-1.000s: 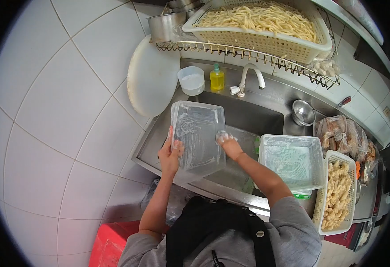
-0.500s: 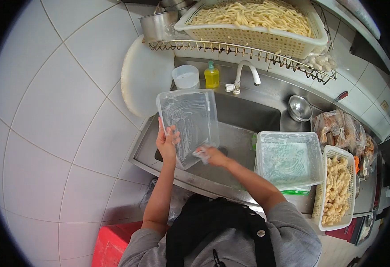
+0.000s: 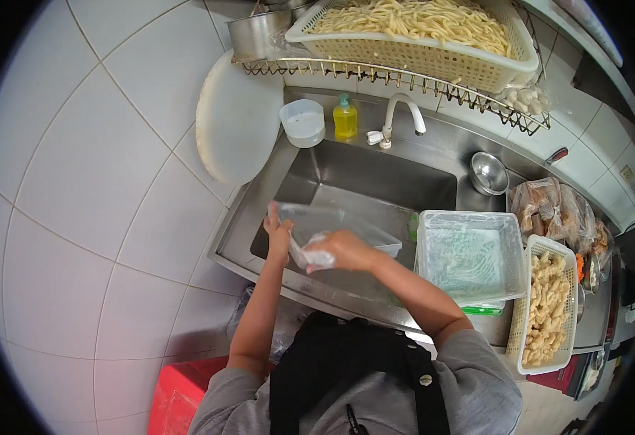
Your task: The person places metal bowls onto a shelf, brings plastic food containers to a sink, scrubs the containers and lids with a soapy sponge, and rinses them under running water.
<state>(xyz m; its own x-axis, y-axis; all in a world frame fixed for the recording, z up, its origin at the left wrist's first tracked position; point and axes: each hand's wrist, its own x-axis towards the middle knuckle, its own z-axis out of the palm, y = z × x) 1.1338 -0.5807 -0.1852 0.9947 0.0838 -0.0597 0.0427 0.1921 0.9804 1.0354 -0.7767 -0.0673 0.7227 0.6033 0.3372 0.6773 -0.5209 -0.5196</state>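
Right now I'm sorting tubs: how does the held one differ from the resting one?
The held tub is tilted over the sink; the resting tub sits roughly level. The held tub looks colourless; the resting tub looks greenish with white smears. Both are rectangular and translucent.

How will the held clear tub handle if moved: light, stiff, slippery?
Clear tub: probably light for its size, given thin-looking, see-through walls. Likely fairly stiff: its rim looks straight, though blurred, with the left hand gripping one end. Possibly slippery: the right hand holds a white wad at it over the sink, so it may be wet.
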